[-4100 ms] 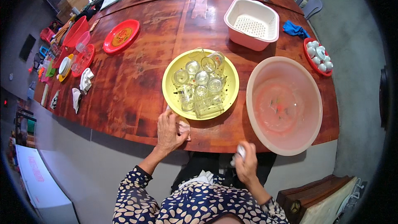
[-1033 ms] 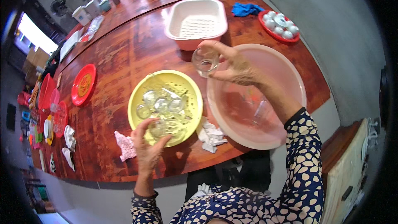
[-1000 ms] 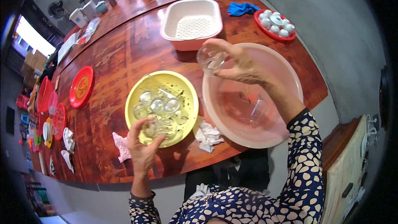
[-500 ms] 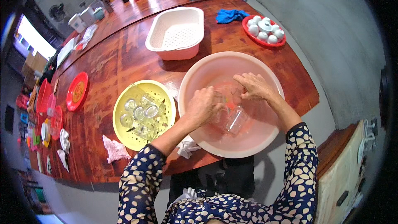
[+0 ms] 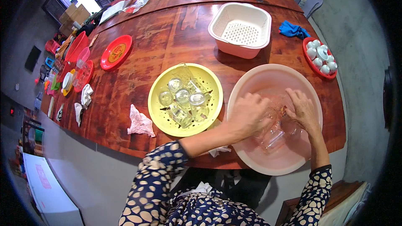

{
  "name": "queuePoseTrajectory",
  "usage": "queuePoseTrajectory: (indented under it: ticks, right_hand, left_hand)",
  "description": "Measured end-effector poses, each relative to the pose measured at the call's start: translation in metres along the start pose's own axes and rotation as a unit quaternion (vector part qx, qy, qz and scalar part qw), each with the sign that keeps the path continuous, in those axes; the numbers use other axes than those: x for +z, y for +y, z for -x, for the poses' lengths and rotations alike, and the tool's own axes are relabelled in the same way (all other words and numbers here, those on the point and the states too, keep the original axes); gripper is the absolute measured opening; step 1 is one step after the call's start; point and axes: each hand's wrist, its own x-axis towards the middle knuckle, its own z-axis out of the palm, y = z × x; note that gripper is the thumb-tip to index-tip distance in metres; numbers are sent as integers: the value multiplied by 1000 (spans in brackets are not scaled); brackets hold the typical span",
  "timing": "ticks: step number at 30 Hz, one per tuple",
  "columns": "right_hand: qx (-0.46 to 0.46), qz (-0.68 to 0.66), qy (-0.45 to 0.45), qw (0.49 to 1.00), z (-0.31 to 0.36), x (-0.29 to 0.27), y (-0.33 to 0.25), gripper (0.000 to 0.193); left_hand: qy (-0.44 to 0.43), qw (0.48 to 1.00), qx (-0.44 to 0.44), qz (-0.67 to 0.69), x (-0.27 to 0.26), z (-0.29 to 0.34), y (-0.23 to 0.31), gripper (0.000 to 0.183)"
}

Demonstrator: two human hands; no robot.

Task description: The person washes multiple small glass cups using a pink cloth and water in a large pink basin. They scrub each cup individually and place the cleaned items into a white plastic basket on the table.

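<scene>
Single wide fisheye on the wearer's head, left unit of a side-by-side pair, aimed down and forward past navy, cream-spotted fabric sleeves (image 5: 148,184) onto a glossy reddish-brown wooden table (image 5: 138,79). Nearest on the table: round pale-pink plastic basin (image 5: 268,159) and round yellow perforated plastic colander (image 5: 215,100); far end up top, straight edges bowing toward the rim.

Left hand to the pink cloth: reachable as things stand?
Probably yes: the pink cloth lies uncovered on the table, close to the left sleeve. The left hand would first have to leave the pink basin.
</scene>
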Motion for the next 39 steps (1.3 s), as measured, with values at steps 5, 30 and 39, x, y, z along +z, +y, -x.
queuePoseTrajectory:
  ticks: [5,30,39]
  right_hand:
    - [-182,-84,129,971,-25,-28,-72,54]
    - [-226,-245,-8,943,-69,-26,-177,42]
    - [61,-571,140,807,8,-59,-23,38]
  left_hand:
    - [126,983,-89,-99,-98,66,-88,55]
    - [-39,982,-81,-167,-132,73,-141,56]
    - [18,881,-225,416,-148,45,-89,40]
